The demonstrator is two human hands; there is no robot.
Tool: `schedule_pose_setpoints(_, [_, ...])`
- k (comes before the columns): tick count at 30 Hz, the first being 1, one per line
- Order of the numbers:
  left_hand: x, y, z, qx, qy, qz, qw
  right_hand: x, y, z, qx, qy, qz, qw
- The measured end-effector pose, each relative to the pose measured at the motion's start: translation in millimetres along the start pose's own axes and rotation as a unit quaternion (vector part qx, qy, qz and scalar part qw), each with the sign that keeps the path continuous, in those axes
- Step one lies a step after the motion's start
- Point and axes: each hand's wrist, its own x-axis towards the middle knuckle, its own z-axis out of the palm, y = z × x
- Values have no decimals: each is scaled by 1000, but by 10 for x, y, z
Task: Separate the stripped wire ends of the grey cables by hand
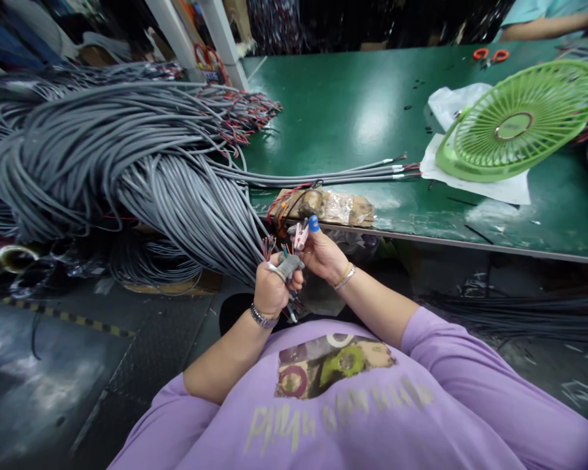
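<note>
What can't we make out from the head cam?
Head view, all of these:
Wires at the left hand: tips too small to count; lower parts hidden by the hand.
Pink piece at the right hand: too small to identify.
Shirt lettering: blurred.
Co-worker: mostly cut off by the top edge.

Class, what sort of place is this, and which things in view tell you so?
Probably a cable workshop or factory: large bundles of grey cables with bare wire ends, a long green workbench, and orange-handled scissors or cutters lying on it.
</note>
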Motion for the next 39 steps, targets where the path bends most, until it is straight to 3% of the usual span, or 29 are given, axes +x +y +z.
schedule_pose_setpoints(8, [-122,-29,-34,5,18,28,999,-92,-58,-44,2,-45,56,997])
schedule_pose_setpoints(17, [-106,7,21,-12,56,42,998,-170,-89,-44,-21,-52,5,998])
schedule_pose_setpoints(31, [-26,-16,57,-3,50,32,998,-60,-48,45,9,21,2,1000])
schedule_pose_setpoints(39, [-42,-7,68,2,50,25,998,-41,-26,20,13,11,-13,1000])
